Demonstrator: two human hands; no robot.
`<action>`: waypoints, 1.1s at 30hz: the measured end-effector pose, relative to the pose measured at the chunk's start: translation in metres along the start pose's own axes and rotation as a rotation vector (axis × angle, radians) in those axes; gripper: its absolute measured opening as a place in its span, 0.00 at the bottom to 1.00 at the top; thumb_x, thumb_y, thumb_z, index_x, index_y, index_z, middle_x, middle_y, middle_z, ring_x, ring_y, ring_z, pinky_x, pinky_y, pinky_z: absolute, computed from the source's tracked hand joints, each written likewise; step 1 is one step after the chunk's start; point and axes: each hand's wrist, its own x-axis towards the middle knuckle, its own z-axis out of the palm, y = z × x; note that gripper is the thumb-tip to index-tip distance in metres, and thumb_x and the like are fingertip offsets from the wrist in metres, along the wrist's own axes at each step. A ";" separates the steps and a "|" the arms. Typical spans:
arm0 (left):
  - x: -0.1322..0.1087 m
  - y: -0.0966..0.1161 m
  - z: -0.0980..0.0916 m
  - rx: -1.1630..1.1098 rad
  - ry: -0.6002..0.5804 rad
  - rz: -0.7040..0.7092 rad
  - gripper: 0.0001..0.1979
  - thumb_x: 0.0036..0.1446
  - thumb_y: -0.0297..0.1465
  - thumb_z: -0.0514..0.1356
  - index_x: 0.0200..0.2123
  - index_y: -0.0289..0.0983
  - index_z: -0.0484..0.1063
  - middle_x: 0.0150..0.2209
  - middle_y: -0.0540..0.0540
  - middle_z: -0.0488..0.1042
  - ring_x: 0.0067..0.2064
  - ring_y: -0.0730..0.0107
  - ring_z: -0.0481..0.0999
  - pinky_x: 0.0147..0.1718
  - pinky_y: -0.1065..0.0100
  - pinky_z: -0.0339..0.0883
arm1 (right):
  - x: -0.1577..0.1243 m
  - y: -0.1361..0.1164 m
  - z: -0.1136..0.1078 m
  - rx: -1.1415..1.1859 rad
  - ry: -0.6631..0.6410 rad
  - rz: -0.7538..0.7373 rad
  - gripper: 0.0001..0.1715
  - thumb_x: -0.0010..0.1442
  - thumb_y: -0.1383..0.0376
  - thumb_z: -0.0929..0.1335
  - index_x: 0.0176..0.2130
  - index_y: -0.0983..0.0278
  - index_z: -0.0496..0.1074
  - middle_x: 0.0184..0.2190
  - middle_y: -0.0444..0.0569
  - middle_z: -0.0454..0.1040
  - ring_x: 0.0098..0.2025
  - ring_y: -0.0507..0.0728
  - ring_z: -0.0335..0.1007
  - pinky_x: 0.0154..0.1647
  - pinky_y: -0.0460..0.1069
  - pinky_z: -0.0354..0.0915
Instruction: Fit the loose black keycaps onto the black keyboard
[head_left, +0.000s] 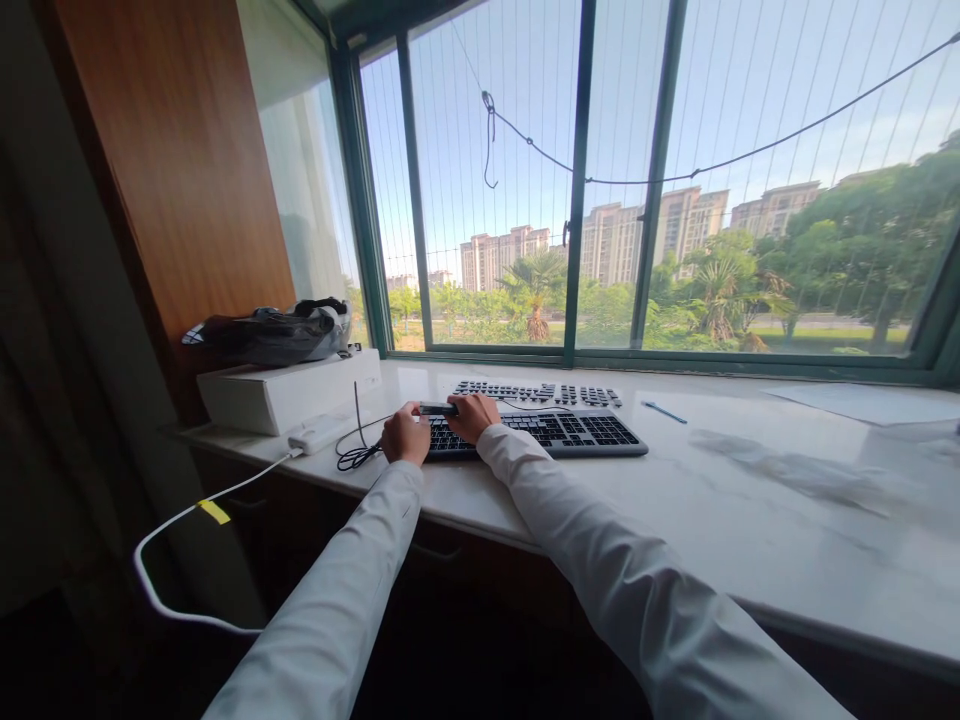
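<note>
A black keyboard lies on the marble sill, its left part behind my hands. Above its left end, a short dark bar-shaped object spans the gap between my fingers; its exact kind is too small to make out. My right hand is closed around the right end of this bar. At the bar's left end, my left hand is closed with its fingertips against it. Behind the keyboard, many loose keycaps are laid out in rows. A coiled black cable rests left of my left hand.
A white power strip with a white cord sits near the left edge. Behind it, a white box carries a dark plastic bag. To the right lie a blue stick-like tool, clear plastic wrap and paper. Windows stand behind.
</note>
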 end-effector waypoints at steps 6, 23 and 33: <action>0.000 -0.003 0.001 -0.009 -0.004 -0.008 0.14 0.57 0.35 0.56 0.45 0.48 0.76 0.43 0.45 0.79 0.43 0.53 0.76 0.38 0.60 0.66 | 0.000 0.000 -0.002 0.014 -0.008 -0.057 0.11 0.59 0.60 0.65 0.39 0.58 0.74 0.37 0.49 0.78 0.40 0.58 0.73 0.37 0.48 0.61; 0.001 -0.001 0.001 -0.021 -0.002 -0.023 0.12 0.58 0.39 0.56 0.42 0.45 0.76 0.42 0.45 0.79 0.43 0.53 0.76 0.40 0.60 0.66 | 0.003 0.001 0.002 0.074 0.105 -0.027 0.13 0.65 0.59 0.61 0.42 0.59 0.71 0.39 0.49 0.78 0.41 0.55 0.72 0.42 0.49 0.59; 0.000 -0.003 0.001 -0.075 -0.029 0.009 0.13 0.57 0.40 0.58 0.43 0.45 0.77 0.44 0.44 0.79 0.45 0.55 0.76 0.40 0.62 0.66 | 0.002 0.007 0.003 0.072 0.054 -0.102 0.17 0.55 0.68 0.65 0.45 0.57 0.67 0.42 0.46 0.76 0.41 0.57 0.71 0.37 0.48 0.59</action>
